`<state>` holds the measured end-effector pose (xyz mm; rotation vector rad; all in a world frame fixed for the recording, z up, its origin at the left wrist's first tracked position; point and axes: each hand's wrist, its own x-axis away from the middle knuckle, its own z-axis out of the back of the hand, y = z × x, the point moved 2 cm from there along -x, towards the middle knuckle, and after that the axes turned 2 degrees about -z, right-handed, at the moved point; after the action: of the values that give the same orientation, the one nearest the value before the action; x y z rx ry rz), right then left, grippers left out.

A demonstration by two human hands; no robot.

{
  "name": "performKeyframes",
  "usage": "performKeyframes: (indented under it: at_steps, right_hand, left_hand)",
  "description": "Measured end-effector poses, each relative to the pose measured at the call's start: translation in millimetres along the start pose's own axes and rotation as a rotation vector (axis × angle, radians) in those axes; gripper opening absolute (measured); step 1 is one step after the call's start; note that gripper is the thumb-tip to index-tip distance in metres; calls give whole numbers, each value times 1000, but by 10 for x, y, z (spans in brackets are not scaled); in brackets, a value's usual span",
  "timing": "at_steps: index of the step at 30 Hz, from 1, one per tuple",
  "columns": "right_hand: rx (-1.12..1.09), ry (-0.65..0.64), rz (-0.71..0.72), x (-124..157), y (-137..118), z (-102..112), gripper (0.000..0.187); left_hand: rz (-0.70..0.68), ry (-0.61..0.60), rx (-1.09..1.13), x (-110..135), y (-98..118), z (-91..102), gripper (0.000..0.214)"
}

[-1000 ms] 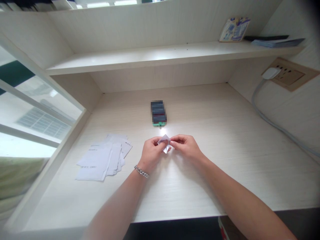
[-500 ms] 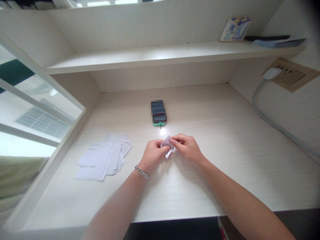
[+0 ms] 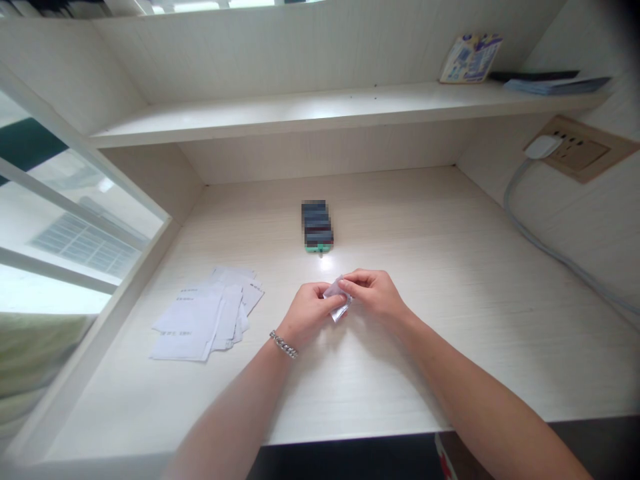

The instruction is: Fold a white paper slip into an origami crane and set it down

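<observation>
Both hands meet over the middle of the pale wooden desk (image 3: pixel 450 333). My left hand (image 3: pixel 307 312), with a metal bracelet at the wrist, and my right hand (image 3: pixel 375 293) pinch a small folded slip of white paper (image 3: pixel 336 299) between their fingertips, just above the desk top. A pile of several white paper slips (image 3: pixel 205 320) lies to the left of my left hand. A small dark object with a green end (image 3: pixel 317 227) lies on the desk just beyond the hands.
A shelf (image 3: pixel 300 113) runs above the desk, with a printed packet (image 3: pixel 470 59) and flat dark items (image 3: pixel 550 81) at its right end. On the right wall a white plug (image 3: pixel 543 147) sits in a socket panel, its cable (image 3: pixel 550 250) trailing down. A window (image 3: pixel 60 220) is at left.
The hands have drifted slightly toward me and to the right, turning and folding the slip; it now shows smaller between the fingertips. Nothing else has moved.
</observation>
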<state>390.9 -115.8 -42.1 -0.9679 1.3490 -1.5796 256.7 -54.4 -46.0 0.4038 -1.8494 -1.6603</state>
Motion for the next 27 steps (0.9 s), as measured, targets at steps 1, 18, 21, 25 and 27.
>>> performKeyframes:
  at_steps: [1, 18, 21, 25, 27]
  right_hand:
    - [-23, -5, -16, -2, 5, 1, 18]
    - [-204, 20, -92, -3, 34, 4, 22]
    - [-198, 39, -67, -3, 16, -4, 25]
    - [-129, 29, -45, -31, 21, 10, 29]
    - [-66, -7, -29, -40, 29, 19, 28]
  left_hand:
    - [-7, -3, -10, 3, 2, -1, 21]
    - [24, -65, -54, 34, -13, -1, 21]
    - [20, -62, -39, 31, -2, 2, 22]
    - [-19, 13, -14, 15, 33, 30, 24]
    - [-58, 76, 19, 5, 54, 50, 25]
